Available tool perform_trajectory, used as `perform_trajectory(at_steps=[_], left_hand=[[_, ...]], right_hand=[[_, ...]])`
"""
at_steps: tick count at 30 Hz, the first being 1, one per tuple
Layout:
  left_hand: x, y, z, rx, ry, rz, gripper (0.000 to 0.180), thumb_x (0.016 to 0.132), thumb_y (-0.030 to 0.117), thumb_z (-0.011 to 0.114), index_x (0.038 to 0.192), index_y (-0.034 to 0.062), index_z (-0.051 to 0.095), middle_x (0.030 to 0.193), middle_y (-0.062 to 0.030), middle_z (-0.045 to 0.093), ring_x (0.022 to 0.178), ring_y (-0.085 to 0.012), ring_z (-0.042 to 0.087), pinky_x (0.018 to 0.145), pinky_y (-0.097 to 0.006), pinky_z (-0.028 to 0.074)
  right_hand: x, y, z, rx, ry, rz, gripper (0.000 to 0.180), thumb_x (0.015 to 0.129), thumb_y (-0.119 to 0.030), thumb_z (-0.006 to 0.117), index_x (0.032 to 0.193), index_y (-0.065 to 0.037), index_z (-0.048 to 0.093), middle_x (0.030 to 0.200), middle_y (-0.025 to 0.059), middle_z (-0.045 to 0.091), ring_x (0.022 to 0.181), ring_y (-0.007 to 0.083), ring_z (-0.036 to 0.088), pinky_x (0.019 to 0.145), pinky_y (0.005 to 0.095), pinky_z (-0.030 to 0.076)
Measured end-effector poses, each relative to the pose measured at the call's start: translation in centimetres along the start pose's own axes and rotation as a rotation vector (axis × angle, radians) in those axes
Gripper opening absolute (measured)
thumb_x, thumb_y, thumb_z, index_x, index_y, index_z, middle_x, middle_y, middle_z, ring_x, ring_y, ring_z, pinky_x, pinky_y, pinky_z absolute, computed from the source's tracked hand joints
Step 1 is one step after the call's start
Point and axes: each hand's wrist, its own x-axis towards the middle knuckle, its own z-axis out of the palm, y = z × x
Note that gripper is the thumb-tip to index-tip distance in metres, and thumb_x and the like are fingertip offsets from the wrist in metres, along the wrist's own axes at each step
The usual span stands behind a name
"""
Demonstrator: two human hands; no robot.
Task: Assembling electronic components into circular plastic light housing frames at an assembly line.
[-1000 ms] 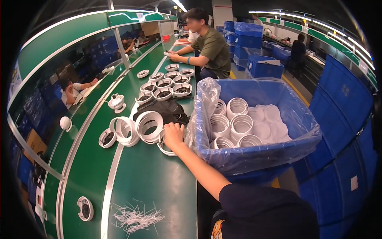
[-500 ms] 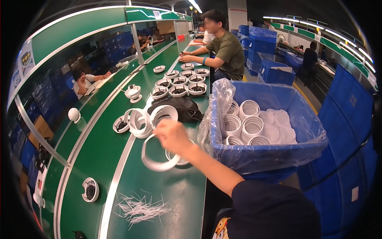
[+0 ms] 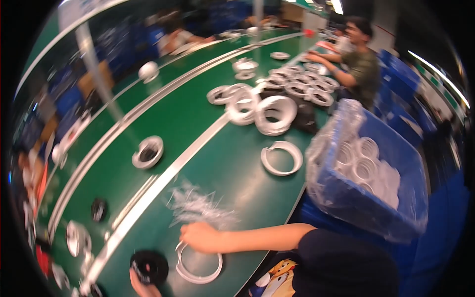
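Low in the view, my right hand is closed on the far rim of a white plastic ring, held low over the green bench or resting on it; I cannot tell which. My left hand grips a round black part from its left side, just beside the ring. Its thumb and some fingers are out of sight. Beyond my right hand lies a heap of thin white strips, blurred. A second white ring rests flat farther off, near the bench's right edge.
Stacked white rings stand at the far middle beside a black bag. White housings with black cores cluster behind them. A blue bin lined with plastic holds more rings at right. A co-worker sits beyond it. The conveyor carries a white part.
My view has swung left and down. My right hand has brought the white ring from the stacks toward me. My left hand has come into view with the black part.
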Motion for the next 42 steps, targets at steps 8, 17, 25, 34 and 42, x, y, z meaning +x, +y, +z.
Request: perform_trajectory(at_steps=[8,17,25,34,42], left_hand=[[-1.1,0.2,3.4,-0.222,-0.023,0.13,0.061,0.059,-0.006,0.04,0.119,-0.0004,0.036,0.115,-0.0125,0.045,0.105,-0.0241,0.047,0.09,-0.037,0.038],[-1.3,0.9,7.6,-0.398,-0.032,0.117,0.064,0.053,-0.011,0.039,0.117,0.0004,0.036,0.118,-0.0117,0.044,0.108,-0.0229,0.044,0.094,-0.038,0.035],[-2.6,-1.7,11.1,-0.306,-0.299,0.044,0.072,0.062,-0.008,0.049,0.127,0.0087,0.023,0.124,-0.0075,0.034,0.116,-0.0231,0.036,0.091,-0.04,0.037],[-1.8,-0.8,8.3,-0.349,-0.105,-0.3,0.038,0.09,0.024,0.035,0.121,0.002,0.036,0.118,-0.0108,0.046,0.107,-0.0242,0.046,0.09,-0.039,0.039],[-3.5,-2.2,7.7,-0.475,-0.371,-0.285,0.051,0.087,0.03,0.038,0.128,0.0022,0.026,0.127,-0.0105,0.036,0.118,-0.0244,0.034,0.1,-0.04,0.024]], right_hand=[[-1.6,-4.3,-2.4,-0.11,-0.451,-0.205,0.111,0.045,-0.042,0.077,0.131,-0.005,0.017,0.135,0.0251,0.009,0.123,0.0449,0.012,0.092,0.063,0.017],[-1.1,-2.2,-3.5,0.282,0.095,-0.232,0.102,0.048,-0.037,0.076,0.127,-0.001,0.023,0.127,0.0245,0.027,0.118,0.0386,0.027,0.095,0.0459,0.025],[1.4,-1.9,0.2,1.02,0.398,0.003,0.102,0.054,-0.027,0.077,0.127,0.008,0.015,0.122,0.0204,0.031,0.115,0.026,0.034,0.095,0.0351,0.029],[1.3,-2.2,-0.8,0.63,0.21,-0.257,0.108,0.047,-0.028,0.08,0.131,0.0,0.018,0.128,0.0165,0.028,0.118,0.0259,0.032,0.098,0.0366,0.025],[0.1,-3.2,1.0,0.653,0.234,-0.08,0.101,0.054,-0.027,0.077,0.13,0.002,0.016,0.132,0.0221,0.02,0.121,0.0299,0.026,0.1,0.0382,0.021]])
